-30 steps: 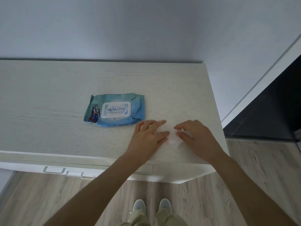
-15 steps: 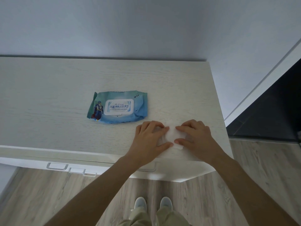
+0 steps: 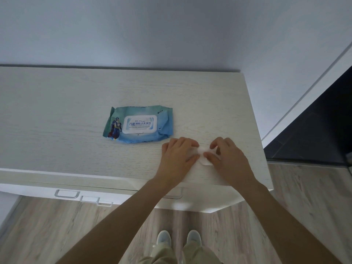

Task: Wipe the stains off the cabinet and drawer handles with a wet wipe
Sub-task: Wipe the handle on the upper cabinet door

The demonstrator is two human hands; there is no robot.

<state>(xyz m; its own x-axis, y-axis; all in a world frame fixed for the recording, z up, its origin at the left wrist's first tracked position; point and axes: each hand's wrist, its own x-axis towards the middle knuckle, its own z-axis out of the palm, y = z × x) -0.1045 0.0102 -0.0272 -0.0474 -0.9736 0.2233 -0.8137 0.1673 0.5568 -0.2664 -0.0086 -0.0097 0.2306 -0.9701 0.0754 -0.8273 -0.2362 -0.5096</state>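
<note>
A person stands in front of a pale wooden cabinet and looks down on its top. The back edge of the top meets a plain grey-blue wall. Below the front edge, the white drawer fronts show, with clear drawer handles sticking out near the left side. One more handle peeks out under the left forearm. The floor is light wood planks, and a dark area lies past the right edge of the cabinet.

A blue-green wet wipe pack lies flat near the middle of the top, a bit toward the front edge. Its white lid is closed and faces up. A cartoon hero is printed on its left end.

Both hands are near the front right corner of the top. The left hand lies flat on the wood with its fingers close together, and its fingertips press on a small white wet wipe. The right hand has curled fingers and pinches the other side of the wipe, lifting a bit of it. The wipe sits on the top between the two hands, just right of the pack.

Two light shoes show at the bottom, on the floor.
</note>
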